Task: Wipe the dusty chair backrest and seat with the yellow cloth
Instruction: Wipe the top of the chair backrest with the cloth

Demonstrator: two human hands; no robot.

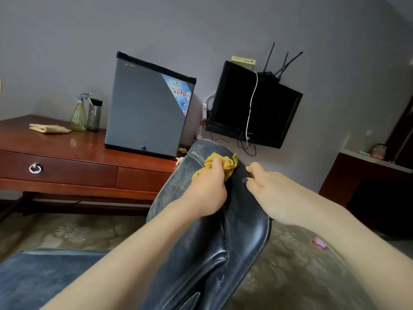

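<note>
Dusty dark leather seat [44,276] is waiting at seven o'clock. Your left hand [207,189] is bunching the crumpled yellow cloth [223,164] against the grimy backrest [243,220] at twelve; your right hand [270,189] is gripping its one-o'clock edge. Loosening that brace is risking the chair tipping.

A grey wall [201,23] faces me, a dark screen [254,106] mounted on it with a router [268,73] at its top. A mini fridge [147,108] and a spray bottle [79,115] stand on the wooden desk [67,148]; floral carpet [73,231] covers the floor.
</note>
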